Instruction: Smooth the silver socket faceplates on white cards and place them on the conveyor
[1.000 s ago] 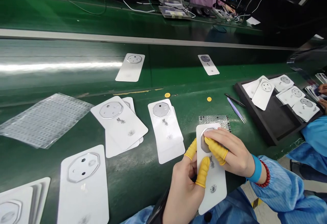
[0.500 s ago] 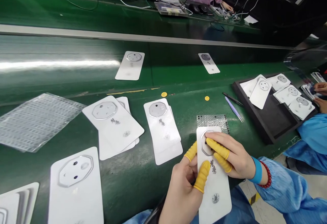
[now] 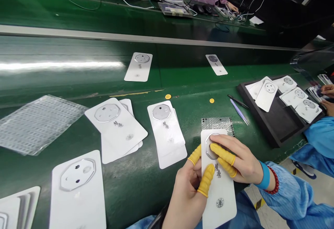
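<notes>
My left hand (image 3: 186, 187) pinches the white card (image 3: 221, 190) by its left long edge, thumb flat on the front; the card sits upright and slightly tilted between my two hands. My right hand (image 3: 242, 159) has its covered fingertips on the card's eight-sided frame (image 3: 207, 147), just above my left thumb; its own thumb is hidden, so I cannot tell whether it closes on the card from behind.

To do this well, I would let the left pinch carry the card and use the right fingertips only for light, even pressure within the frame, so the face neither bends nor smudges. The yellow finger covers (image 3: 206, 183) should help there; bare skin is best off the printed letters (image 3: 218, 170). Just beyond my grip lies the clear dotted sheet (image 3: 221, 123), and I would avoid nudging it.
</notes>
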Demonstrator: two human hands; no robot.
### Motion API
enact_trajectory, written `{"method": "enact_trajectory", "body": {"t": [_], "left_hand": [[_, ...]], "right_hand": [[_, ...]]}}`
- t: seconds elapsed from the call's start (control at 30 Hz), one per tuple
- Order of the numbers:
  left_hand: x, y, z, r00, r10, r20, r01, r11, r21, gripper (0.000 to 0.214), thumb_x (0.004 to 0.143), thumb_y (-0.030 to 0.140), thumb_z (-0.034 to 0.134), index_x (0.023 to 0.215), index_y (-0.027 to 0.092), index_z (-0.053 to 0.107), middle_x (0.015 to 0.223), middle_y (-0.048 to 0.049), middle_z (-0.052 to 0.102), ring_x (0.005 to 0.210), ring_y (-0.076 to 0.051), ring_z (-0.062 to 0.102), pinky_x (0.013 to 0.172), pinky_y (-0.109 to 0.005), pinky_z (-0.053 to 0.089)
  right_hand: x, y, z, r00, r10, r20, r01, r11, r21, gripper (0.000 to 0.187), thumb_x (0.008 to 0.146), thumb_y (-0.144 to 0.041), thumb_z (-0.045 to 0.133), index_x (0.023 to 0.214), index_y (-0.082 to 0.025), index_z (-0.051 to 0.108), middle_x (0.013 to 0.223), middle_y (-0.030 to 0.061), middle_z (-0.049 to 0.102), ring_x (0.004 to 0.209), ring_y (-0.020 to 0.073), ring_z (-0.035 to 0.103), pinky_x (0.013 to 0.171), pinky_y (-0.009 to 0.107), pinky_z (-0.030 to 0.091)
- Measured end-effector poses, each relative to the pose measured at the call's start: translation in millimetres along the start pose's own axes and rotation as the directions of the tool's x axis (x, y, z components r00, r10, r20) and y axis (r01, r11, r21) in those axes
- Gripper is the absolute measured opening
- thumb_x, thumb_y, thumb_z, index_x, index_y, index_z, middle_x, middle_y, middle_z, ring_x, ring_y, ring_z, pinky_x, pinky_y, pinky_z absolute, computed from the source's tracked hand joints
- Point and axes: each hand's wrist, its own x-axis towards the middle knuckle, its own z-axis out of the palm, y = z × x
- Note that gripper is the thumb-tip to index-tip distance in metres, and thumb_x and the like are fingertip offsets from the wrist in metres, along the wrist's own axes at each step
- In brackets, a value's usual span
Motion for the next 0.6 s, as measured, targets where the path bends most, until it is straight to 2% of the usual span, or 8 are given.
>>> {"method": "enact_trajectory", "body": {"t": [0.1, 0.2, 0.4, 0.5, 0.6], "left_hand": [[1, -3, -1.0, 0.999, 0.018, -0.044, -0.017, 0.999, 0.03, 0.047, 0.077, 0.033, 0.074, 0.117, 0.016, 0.056, 0.078, -0.0049, 0.074, 0.06, -0.015, 0.065, 0.053, -0.021, 0.051], [2, -7, -2.3, 0.997, 0.005, -0.077, 0.0, 0.998, 0.056, 0.045, 0.073, 0.029, 0.077, 0.112, 0.015, 0.06, 0.075, -0.0051, 0.073, 0.059, -0.016, 0.064, 0.051, -0.023, 0.05], [5, -15, -6.1, 0.992, 0.013, -0.122, -0.001, 0.995, 0.097, 0.037, 0.071, 0.02, 0.076, 0.106, 0.015, 0.063, 0.078, -0.0052, 0.074, 0.059, -0.015, 0.063, 0.051, -0.022, 0.049], [10, -12, -5.6, 0.996, 0.033, -0.083, -0.026, 0.996, 0.088, 0.036, 0.073, 0.022, 0.076, 0.105, 0.015, 0.063, 0.079, -0.0048, 0.075, 0.061, -0.015, 0.064, 0.054, -0.022, 0.049], [17, -6, -3.8, 0.995, 0.035, -0.097, -0.034, 0.999, 0.013, 0.039, 0.072, 0.028, 0.077, 0.105, 0.016, 0.061, 0.085, -0.0054, 0.077, 0.07, -0.018, 0.069, 0.06, -0.024, 0.053]], "right_hand": [[1, -2, 1, 0.998, -0.01, 0.061, 0.014, 0.998, -0.066, 0.037, 0.092, -0.008, 0.045, 0.127, 0.003, 0.047, 0.129, 0.029, 0.051, 0.129, 0.0322, 0.045, 0.1, 0.05, 0.051], [0, -3, 4, 0.995, -0.007, 0.095, 0.015, 0.997, -0.08, 0.038, 0.091, -0.006, 0.044, 0.127, 0.003, 0.046, 0.131, 0.0294, 0.05, 0.133, 0.0331, 0.041, 0.103, 0.051, 0.049], [-6, 1, 12, 0.998, 0.034, 0.049, -0.034, 0.999, 0.003, 0.037, 0.092, -0.009, 0.043, 0.128, 0.001, 0.047, 0.13, 0.0271, 0.051, 0.133, 0.0313, 0.042, 0.104, 0.051, 0.049], [-9, 2, 15, 0.999, 0.053, 0.004, -0.053, 0.998, 0.028, 0.037, 0.093, -0.01, 0.042, 0.129, -0.002, 0.046, 0.131, 0.0259, 0.052, 0.133, 0.0294, 0.044, 0.103, 0.05, 0.049], [-11, 3, 19, 0.997, 0.078, -0.026, -0.076, 0.996, 0.048, 0.039, 0.094, -0.009, 0.04, 0.131, -0.003, 0.045, 0.131, 0.0247, 0.053, 0.133, 0.0279, 0.044, 0.104, 0.049, 0.049]]}}
